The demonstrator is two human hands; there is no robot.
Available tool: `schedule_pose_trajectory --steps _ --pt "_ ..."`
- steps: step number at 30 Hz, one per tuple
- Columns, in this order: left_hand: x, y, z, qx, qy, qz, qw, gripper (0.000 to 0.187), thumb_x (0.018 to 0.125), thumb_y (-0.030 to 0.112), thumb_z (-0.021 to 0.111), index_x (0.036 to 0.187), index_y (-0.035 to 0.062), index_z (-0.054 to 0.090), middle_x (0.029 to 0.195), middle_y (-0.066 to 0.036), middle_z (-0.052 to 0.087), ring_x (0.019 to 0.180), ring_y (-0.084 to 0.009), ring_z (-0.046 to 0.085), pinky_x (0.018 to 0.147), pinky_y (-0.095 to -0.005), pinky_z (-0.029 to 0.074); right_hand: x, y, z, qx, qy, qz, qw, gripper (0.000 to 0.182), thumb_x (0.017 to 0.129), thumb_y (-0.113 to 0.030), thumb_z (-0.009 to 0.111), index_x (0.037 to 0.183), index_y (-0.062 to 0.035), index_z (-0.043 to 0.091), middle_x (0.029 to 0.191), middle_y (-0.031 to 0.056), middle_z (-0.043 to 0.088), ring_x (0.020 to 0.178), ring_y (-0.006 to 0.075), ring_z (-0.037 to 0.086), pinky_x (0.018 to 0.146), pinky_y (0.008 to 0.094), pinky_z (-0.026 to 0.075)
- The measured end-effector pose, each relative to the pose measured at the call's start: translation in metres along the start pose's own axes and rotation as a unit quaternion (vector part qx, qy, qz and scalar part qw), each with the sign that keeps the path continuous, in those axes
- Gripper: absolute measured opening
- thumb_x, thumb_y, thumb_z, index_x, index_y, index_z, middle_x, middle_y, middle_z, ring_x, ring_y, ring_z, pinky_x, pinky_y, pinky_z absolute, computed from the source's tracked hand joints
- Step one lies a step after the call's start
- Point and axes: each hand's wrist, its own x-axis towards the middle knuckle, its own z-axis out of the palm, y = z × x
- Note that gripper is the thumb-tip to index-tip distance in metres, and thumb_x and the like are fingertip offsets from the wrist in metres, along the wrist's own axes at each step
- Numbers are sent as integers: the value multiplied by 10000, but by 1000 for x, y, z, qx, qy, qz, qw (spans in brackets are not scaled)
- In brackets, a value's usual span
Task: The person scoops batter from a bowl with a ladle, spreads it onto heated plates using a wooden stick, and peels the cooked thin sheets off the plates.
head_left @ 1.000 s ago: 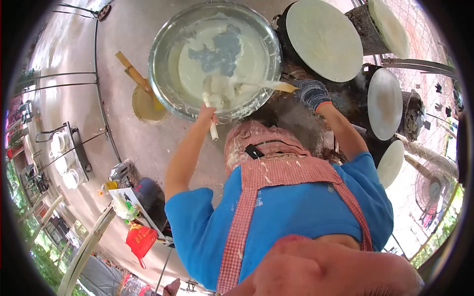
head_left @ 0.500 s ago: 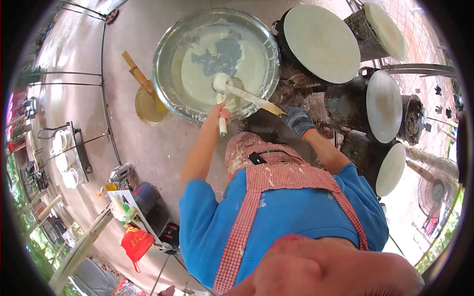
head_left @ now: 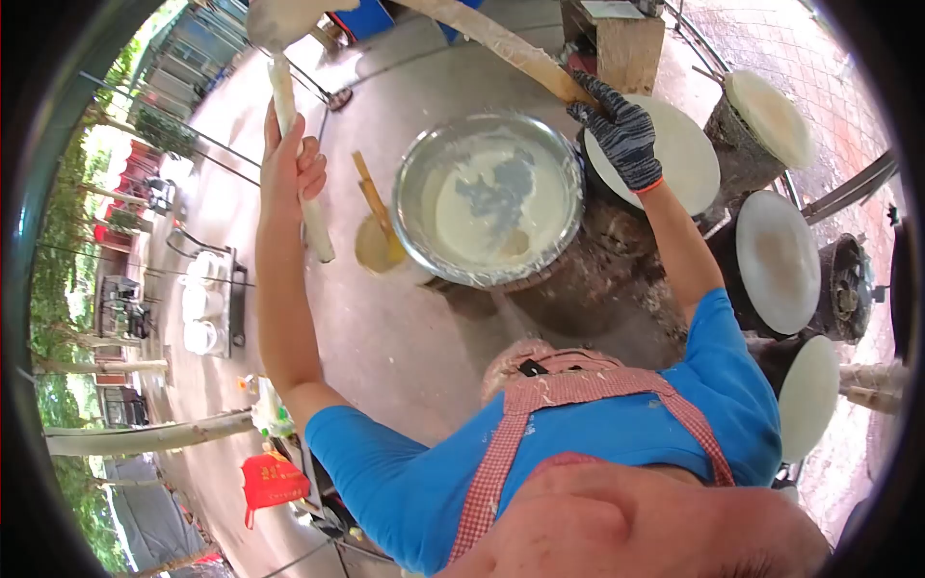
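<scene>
Raised since the earlier frames: both hands, which were low at the basin with their tools in the batter, are now lifted high above it; tools clear of the batter.

Head view, single item list, places given relative to the metal basin (head_left: 488,197).

- Left hand (head_left: 289,166): bare, up and left of the basin, clenched round a pale batter-coated stick (head_left: 301,164). Stick's long axis near upright, leaning slightly; lower end below the fist, upper end meeting a lump of batter at the frame top.
- Right hand (head_left: 621,130): in a dark knit glove, just up and right of the basin, closed on a long wooden paddle (head_left: 501,43). Paddle's long axis runs up-left from the glove, across above the basin towards the stick's top.
- Basin: holds pale batter with a bare grey patch; lies below both hands, between them. Right hand is the nearer.
- Yellow ladle (head_left: 378,236) with wooden handle: touching the basin's left side.
- Round griddle plates (head_left: 776,260): right of the basin, several coated pale.
- Tray of white cups (head_left: 204,303): well left of the basin.

Hard to make out: where stick and paddle meet, as the frame's upper edge cuts off the batter lump. Lens rim darkens the far right.
</scene>
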Motion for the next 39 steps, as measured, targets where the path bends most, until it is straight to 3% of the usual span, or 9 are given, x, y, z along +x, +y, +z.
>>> schedule_pose_trajectory --steps 5,7,9,13,23,27,33,35,39 --pt "23 -87 -46 -36 18 -101 994 277 862 244 455 1103 212 323 457 40 300 312 -59 284 262 -196 205 -51 7 36 146 -99 95 980 413 762 -209 618 1113 -20 508 1012 104 593 916 103 542 771 281 435" --pt "-19 -104 -19 -39 6 -288 957 263 859 291 461 722 75 399 479 34 308 338 -62 288 266 -203 218 -112 64 74 193 -138 126 963 405 718 -263 660 1063 -76 560 898 79 626 718 113 577 692 260 449" --pt "-23 -177 -35 -413 -153 -435 785 351 860 303 458 607 92 339 476 29 288 350 -67 278 280 -203 230 -164 98 78 69 -172 137 973 437 715 -349 641 1038 -65 567 919 128 613 743 182 600 699 304 454" --pt "-31 -262 -39 -589 -26 -574 568 353 889 299 388 622 75 332 514 1 302 362 -83 286 313 -224 265 -224 102 47 -40 -326 260 908 456 724 -410 600 1020 -66 570 938 156 592 848 266 577 751 341 431" --pt "18 -456 -63 -223 24 -660 717 281 839 194 466 635 60 329 496 -21 353 330 -104 316 288 -239 288 -126 85 75 -401 -419 44 814 183 696 -238 550 802 -107 622 802 125 609 729 287 583 638 398 450" --pt "27 -525 -61 252 -234 -445 827 191 815 121 450 665 52 352 479 -38 377 334 -121 354 286 -243 295 -122 89 126 -469 -411 46 780 136 666 -150 529 728 -86 632 739 120 619 676 290 597 572 423 451" --pt "26 -547 -45 165 -289 -359 872 177 815 124 437 674 50 360 474 -34 377 334 -119 359 283 -242 294 -128 82 140 -444 -484 -23 754 147 681 -122 506 722 -87 643 702 120 623 658 289 604 551 418 451" --pt "26 -548 -47 153 -290 -362 873 172 815 124 433 677 49 363 472 -33 376 333 -118 361 282 -241 294 -118 101 131 -297 -399 87 863 183 710 -190 486 770 -87 625 674 115 606 632 310 585 607 415 450" --pt "24 -555 -46 131 -277 -373 876 164 815 126 425 682 47 368 468 -30 376 333 -117 364 281 -240 293 -153 132 147 -425 -459 35 780 195 734 -202 492 857 -115 616 797 143 603 761 286 585 697 401 446"
